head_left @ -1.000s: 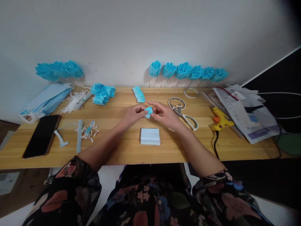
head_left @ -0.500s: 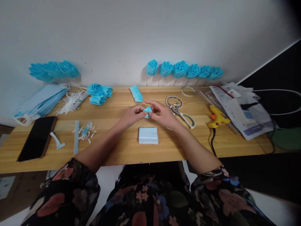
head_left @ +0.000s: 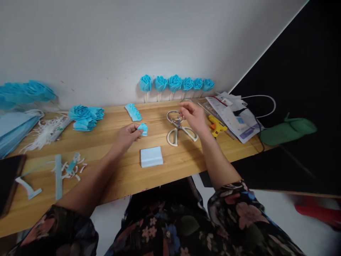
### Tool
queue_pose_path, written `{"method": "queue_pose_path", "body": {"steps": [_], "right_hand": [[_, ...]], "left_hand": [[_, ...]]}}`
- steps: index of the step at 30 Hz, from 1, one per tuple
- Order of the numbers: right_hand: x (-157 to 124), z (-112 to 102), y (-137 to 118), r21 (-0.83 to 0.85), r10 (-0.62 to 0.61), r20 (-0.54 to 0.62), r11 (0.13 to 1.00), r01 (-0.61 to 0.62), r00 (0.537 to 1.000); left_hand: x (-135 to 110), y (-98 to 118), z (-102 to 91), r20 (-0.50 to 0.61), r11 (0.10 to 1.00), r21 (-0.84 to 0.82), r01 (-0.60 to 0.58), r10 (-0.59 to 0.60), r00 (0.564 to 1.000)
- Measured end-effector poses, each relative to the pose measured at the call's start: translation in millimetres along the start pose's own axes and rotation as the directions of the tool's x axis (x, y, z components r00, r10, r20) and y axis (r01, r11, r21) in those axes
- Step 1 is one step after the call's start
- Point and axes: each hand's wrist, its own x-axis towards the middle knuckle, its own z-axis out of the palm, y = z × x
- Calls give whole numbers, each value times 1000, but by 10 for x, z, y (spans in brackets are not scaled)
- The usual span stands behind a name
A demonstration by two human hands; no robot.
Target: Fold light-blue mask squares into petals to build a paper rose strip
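My left hand (head_left: 129,134) pinches a small folded piece of blue fabric (head_left: 143,129) between thumb and fingers, just above the table. My right hand (head_left: 194,115) is apart from it, over the back of the table, its thumb and fingers drawn together at the tips. Whether something thin sits between them is too small to make out. Below that hand lie scissors (head_left: 173,138) with pale handles, blades toward a white ring (head_left: 168,114) like a tape roll. A stack of light blue squares (head_left: 151,157) lies in front of my hands. Behind, a row of blue pleated pieces (head_left: 133,112) rests flat.
Several blue fabric roses on sticks (head_left: 175,83) lean against the wall. More blue flowers (head_left: 82,115), face masks (head_left: 16,129), white cords (head_left: 44,135), scraps (head_left: 73,166) and a phone (head_left: 9,181) occupy the left. Rightward are a yellow glue gun (head_left: 217,125), papers (head_left: 230,115) and a green pouch (head_left: 287,131).
My right hand has let go of the blue fabric piece and moved right, over the scissors. The left hand keeps hold of the piece. The view has turned to the right.
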Motion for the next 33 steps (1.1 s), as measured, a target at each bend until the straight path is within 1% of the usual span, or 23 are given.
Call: {"method": "queue_pose_path", "body": {"steps": [1,3,5,6,11,18,26,30,33], "right_hand": [[1,-70,78,-56,30,-11,998,-31,999],[-34,-140,218,-220,73,10,973,-69,997],[-93,-127,316,-359,112,54,929,-86,992],[-121,-100,347,-397,126,70,914,-88,990],[-176,56,365,-438,155,118,895,-88,981],[-183,133,334,-539,127,90,840,-59,988],[-169,148,471,-510,129,37,855,-92,991],[-169,128,515,-377,133,29,919,-113,991],[-212,110,413,-263,91,-42,960,-98,995]], "left_hand": [[-5,5,4,3,1000,-10,2,-2,1000],[-7,4,9,6,1000,-24,2,-2,1000],[1,-8,12,6,999,-34,-1,1,1000],[6,-16,14,6,999,-37,-4,4,1000],[30,-52,15,-1,999,-41,-24,24,1000],[36,-55,11,12,999,-43,-27,27,1000],[34,-72,9,57,994,-107,23,-17,998],[28,-53,15,74,986,-156,67,-56,996],[8,-12,27,98,980,-170,102,-86,991]]}}
